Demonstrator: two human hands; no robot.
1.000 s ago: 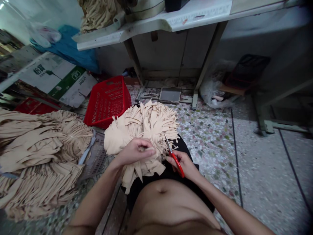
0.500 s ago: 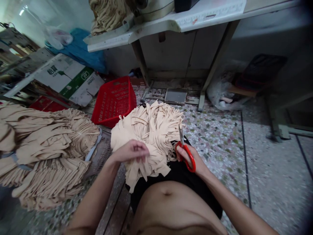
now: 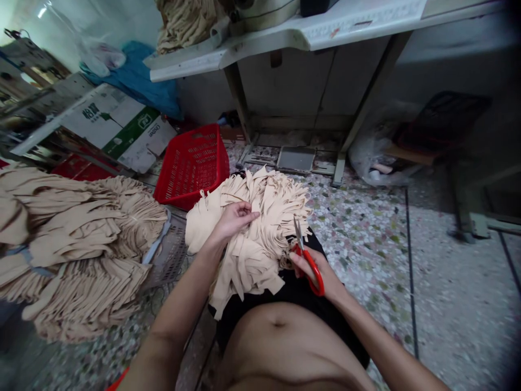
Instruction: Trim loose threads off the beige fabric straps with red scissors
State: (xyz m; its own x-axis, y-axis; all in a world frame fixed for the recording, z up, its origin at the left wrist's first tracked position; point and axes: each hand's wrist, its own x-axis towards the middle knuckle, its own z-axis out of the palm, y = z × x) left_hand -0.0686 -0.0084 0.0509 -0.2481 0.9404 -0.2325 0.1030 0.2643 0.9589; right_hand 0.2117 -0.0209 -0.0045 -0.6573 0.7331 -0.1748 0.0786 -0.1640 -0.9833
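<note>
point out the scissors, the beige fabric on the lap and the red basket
Scissors [image 3: 312, 264]: head view, on the red handle.
Beige fabric [image 3: 256, 248]: head view, near its middle.
Red basket [image 3: 186, 167]: head view, on its slotted wall.

One pair of red-handled scissors [image 3: 316, 274]. Three beige fabric heaps: one lap heap [image 3: 256, 250], one crate heap [image 3: 81, 233], one bench-top heap [image 3: 185, 27]. One gray lattice crate [image 3: 173, 251], one printed carton [image 3: 118, 126], one foot pedal [image 3: 296, 158], one red basket [image 3: 181, 176] in full view.
</note>
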